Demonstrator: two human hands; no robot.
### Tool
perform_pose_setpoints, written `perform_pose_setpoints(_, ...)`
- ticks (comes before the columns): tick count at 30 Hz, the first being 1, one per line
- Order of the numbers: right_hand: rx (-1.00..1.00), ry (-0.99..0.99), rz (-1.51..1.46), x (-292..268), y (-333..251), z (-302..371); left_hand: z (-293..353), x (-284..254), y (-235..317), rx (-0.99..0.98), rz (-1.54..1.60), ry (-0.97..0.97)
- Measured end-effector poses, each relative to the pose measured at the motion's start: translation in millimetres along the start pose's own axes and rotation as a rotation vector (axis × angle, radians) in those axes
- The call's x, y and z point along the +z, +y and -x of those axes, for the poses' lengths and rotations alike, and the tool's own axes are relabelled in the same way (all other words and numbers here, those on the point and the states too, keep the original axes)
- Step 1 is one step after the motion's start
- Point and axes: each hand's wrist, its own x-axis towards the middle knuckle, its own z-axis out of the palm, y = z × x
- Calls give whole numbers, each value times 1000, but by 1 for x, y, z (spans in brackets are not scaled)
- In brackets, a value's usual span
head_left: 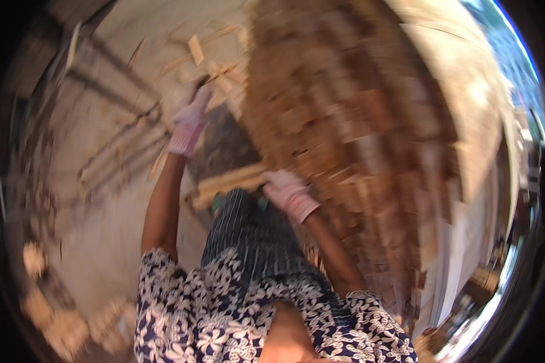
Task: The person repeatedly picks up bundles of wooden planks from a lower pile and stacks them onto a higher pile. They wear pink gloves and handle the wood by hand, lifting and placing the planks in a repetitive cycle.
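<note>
Motion blur smears much of the picture. My left hand [191,118], in a pink and white glove, is stretched forward over the floor. Its fingers look closed around something dark that I cannot make out, close to loose wood slivers [222,71]. My right hand [287,190], gloved the same way, is low in front of my body at the right end of pale wooden strips [231,181]. Blur hides whether its fingers grip them. Just beyond the strips lies a dark flat surface [227,142], between the two hands.
A large stack of brown wood pieces [351,133] rises along my right. Scattered wood scraps [195,49] lie on the pale floor [112,239] ahead. A dark thin frame [121,136] is on the left, with pale wood chunks [60,327] at the lower left.
</note>
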Motion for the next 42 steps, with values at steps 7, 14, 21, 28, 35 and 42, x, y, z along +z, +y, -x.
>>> perform_pose_setpoints(7, 212, -240, -634, 105, 52, 54, 134, -84, -168, -466, -420, -72)
perform_pose_setpoints(14, 961, -324, -1280, 241, 55, -41, 257, -94, -323, -887, -554, -479)
perform_pose_setpoints(21, 1357, -255, -1748, 492, 131, -135, 228, -85, -521, -730, -873, -606)
perform_pose_setpoints(28, 1635, -43, -1873, 655, 175, -231, 157, -79, -708, -441, -1250, -620)
perform_pose_setpoints(35, 986, 25, -2206, 682, 218, -222, 199, -50, -724, -901, -815, -746)
perform_pose_setpoints(42, 1032, -136, -1940, 583, 176, -249, 189, -79, -668, -1110, -536, -913)
